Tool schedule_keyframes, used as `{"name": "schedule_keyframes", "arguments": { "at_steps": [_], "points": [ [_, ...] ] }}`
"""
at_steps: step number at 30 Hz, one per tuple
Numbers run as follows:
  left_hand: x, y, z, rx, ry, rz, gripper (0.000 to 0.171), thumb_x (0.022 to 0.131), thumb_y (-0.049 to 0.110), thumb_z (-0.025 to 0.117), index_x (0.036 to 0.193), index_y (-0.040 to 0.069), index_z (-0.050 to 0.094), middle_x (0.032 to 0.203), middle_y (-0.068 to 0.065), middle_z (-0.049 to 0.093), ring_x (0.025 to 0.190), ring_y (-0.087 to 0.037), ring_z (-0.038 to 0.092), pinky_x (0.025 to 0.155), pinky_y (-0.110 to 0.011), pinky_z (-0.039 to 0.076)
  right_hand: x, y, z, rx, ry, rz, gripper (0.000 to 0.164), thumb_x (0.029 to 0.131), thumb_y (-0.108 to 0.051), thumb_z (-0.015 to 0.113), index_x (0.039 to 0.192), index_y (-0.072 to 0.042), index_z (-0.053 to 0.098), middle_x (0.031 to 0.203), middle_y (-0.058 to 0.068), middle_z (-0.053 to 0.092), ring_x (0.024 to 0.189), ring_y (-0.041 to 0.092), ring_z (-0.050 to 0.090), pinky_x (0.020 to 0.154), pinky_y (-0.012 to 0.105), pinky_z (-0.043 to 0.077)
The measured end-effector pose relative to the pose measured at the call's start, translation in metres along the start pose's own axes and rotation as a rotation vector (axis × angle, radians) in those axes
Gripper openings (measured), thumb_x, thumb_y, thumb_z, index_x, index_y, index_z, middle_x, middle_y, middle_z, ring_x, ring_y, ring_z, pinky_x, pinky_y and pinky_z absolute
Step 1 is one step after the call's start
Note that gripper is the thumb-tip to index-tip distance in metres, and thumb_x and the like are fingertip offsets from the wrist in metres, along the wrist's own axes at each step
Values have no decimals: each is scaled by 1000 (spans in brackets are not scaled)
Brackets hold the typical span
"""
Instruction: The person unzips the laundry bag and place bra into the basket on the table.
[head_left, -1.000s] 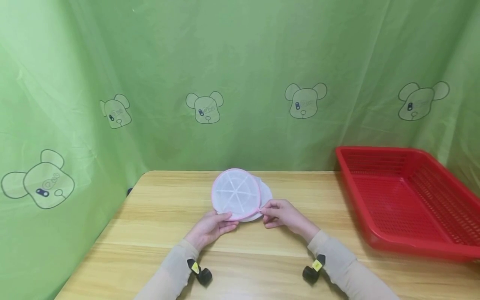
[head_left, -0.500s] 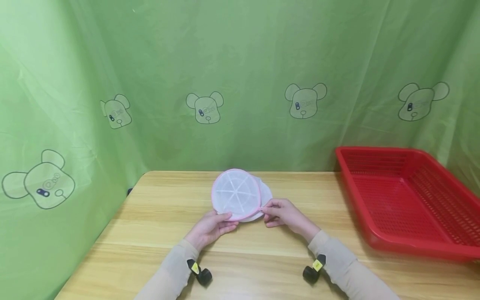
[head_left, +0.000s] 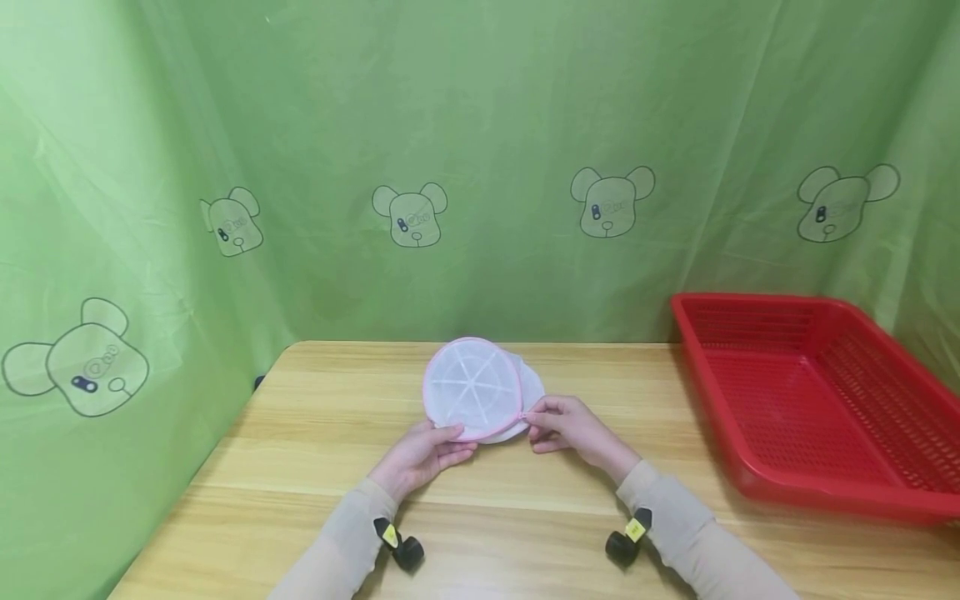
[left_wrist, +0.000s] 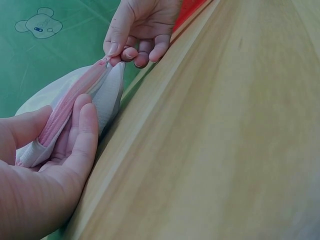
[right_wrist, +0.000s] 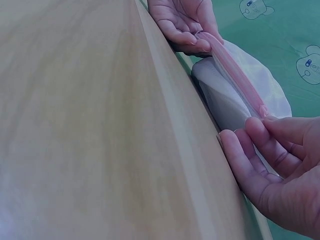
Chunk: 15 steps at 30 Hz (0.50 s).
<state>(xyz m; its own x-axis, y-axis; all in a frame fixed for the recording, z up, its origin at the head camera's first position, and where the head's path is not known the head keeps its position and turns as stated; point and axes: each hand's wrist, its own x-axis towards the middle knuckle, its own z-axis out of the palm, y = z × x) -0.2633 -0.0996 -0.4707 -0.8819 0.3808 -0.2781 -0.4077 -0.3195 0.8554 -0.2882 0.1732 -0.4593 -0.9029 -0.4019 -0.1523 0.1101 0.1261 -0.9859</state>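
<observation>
A round white mesh laundry bag [head_left: 471,387] with a pink zipper [right_wrist: 235,70] round its rim is held up over the table, its spoked top facing the head camera. My left hand [head_left: 422,457] grips the bag's lower left edge, thumb on the upper side and fingers beneath, as the left wrist view also shows. At the bag's lower right, my right hand [head_left: 573,433] pinches the zipper pull [right_wrist: 265,111] between thumb and index finger. Its other fingers are loosely curled. Along the stretch between the hands, the zipper's pink teeth look closed in the right wrist view.
A large red plastic basket [head_left: 817,483] with slotted walls stands at the table's right side. Under my hands lies the wood-grain table [head_left: 315,467]. Green curtains [head_left: 495,100] printed with bear heads hang behind the table and at both sides.
My right hand and the zipper pull have shifted very slightly up and to the right along the bag's rim. The left hand and the bag stay in place.
</observation>
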Motion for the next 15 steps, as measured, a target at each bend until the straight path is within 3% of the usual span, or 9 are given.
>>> {"name": "schedule_keyframes", "arguments": {
  "at_steps": [15],
  "points": [
    [-1,0,0,1,1,0,34,97,5,53,127,-6,40,88,-9,71,86,-17,71,87,-29,61,0,0,0,-1,18,-3,19,96,-15,60,101,3,60,82,6,66,77,16,66,76,36,64]
  ]
}}
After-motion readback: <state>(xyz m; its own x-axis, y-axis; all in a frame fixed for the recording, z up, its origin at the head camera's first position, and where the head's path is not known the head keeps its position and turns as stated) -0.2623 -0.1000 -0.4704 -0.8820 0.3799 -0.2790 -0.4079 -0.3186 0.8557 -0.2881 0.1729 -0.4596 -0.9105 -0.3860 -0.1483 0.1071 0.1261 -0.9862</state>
